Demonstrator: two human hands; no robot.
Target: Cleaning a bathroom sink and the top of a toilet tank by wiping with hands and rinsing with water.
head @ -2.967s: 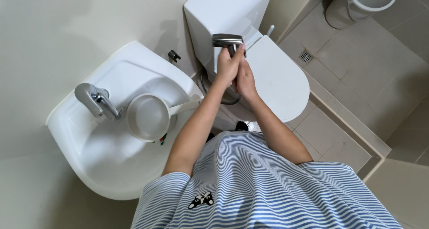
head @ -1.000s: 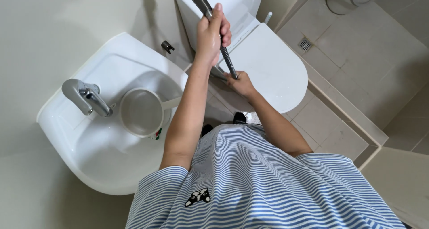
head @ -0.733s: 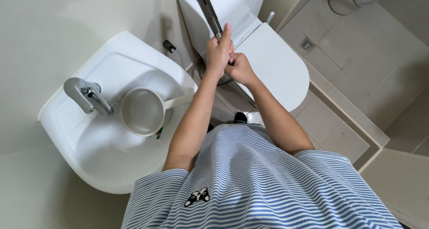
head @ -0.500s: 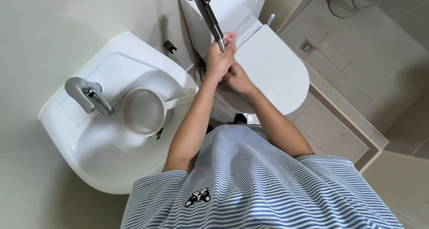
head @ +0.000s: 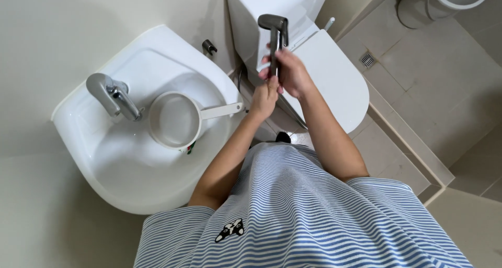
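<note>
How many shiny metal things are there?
3 that I can see: the tap on the sink's left rim, a small fitting on the wall behind the sink, and the sprayer in the right hand. Others may be hidden.

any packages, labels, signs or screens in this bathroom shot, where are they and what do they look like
No packages, signs or screens show.
Label: a small red, green and dark mark on the outside of the white dipper in the sink, below the handle; too small to make out.
Shirt print: a small black and white dog figure on the blue and white striped shirt, lower middle of the head view.
</note>
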